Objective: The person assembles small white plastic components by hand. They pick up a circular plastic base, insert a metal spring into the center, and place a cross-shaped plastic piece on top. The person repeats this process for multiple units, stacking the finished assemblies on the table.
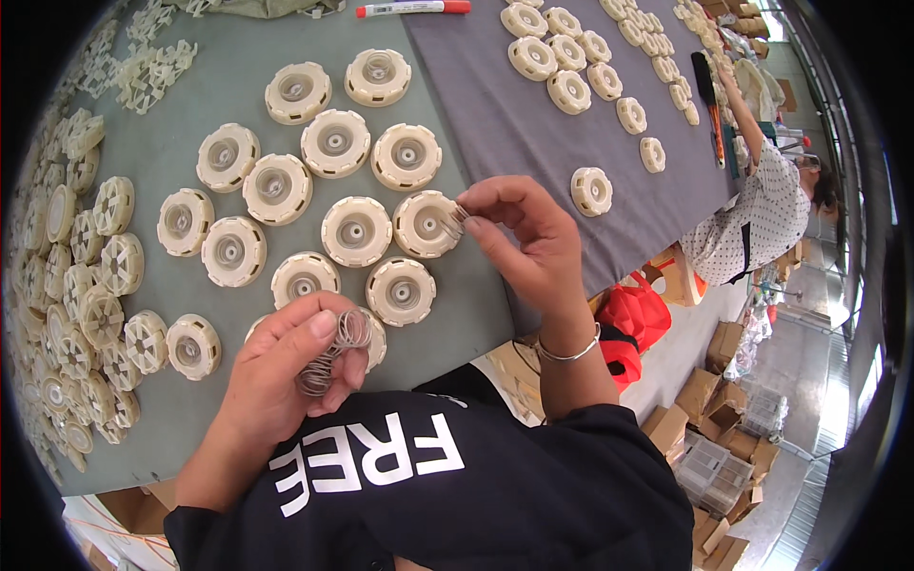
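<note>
L hand curled shut round bunch of thin metal springs, low centre, just above cream disc half hidden under it. R hand pinches single spring btwn thumb + forefinger, at rim of cream round housing. More housings spread over grey-green table; red marker at top edge. Co-worker's arm far right.

We are in a small factory assembly room. Dozens of identical cream plastic discs lie in rows on a long work table, another worker sits further down the same table, and stacks of cardboard boxes stand on the floor beside it.
</note>
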`<control>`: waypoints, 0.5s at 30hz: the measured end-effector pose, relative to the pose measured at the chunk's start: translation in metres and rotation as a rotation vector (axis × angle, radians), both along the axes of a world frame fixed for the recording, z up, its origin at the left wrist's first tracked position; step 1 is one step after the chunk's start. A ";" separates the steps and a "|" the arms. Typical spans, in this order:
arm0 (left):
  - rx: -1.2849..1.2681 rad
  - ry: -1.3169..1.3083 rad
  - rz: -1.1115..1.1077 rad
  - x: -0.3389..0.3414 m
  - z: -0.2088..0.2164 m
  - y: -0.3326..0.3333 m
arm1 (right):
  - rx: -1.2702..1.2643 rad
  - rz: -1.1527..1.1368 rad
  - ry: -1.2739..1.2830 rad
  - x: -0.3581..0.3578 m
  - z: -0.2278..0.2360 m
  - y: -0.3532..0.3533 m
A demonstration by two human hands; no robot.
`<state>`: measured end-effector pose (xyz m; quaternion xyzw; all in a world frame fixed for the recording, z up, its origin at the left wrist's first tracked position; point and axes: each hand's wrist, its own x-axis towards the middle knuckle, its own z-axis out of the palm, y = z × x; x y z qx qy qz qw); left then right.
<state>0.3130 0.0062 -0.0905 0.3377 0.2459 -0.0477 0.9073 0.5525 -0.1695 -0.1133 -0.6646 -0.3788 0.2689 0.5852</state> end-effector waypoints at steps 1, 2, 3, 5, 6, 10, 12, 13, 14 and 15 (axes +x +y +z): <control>0.000 -0.004 0.004 -0.001 -0.001 0.000 | -0.035 -0.008 -0.085 -0.001 0.001 0.001; 0.000 -0.008 0.008 -0.002 -0.001 0.001 | -0.070 -0.015 -0.170 -0.001 0.003 0.002; 0.002 -0.009 0.011 -0.003 -0.002 0.001 | -0.126 -0.034 -0.321 -0.002 0.004 0.002; 0.005 -0.011 0.018 -0.005 -0.002 0.002 | -0.236 -0.071 -0.623 0.000 0.007 -0.002; 0.003 -0.010 0.020 -0.005 -0.002 0.002 | -0.255 -0.080 -0.662 0.002 0.006 -0.006; 0.006 0.006 0.028 -0.006 0.000 0.002 | -0.364 -0.131 -0.740 0.009 0.004 -0.020; 0.001 0.007 0.023 -0.005 -0.001 0.002 | -0.403 -0.164 -0.642 0.008 0.009 -0.020; -0.006 0.000 0.015 -0.004 -0.001 0.002 | -0.406 -0.180 -0.544 0.006 0.014 -0.016; -0.014 -0.006 0.009 -0.004 -0.002 0.002 | -0.407 -0.195 -0.447 0.004 0.016 -0.014; -0.014 -0.007 0.006 -0.004 -0.002 0.002 | -0.356 -0.168 -0.469 0.001 0.015 -0.012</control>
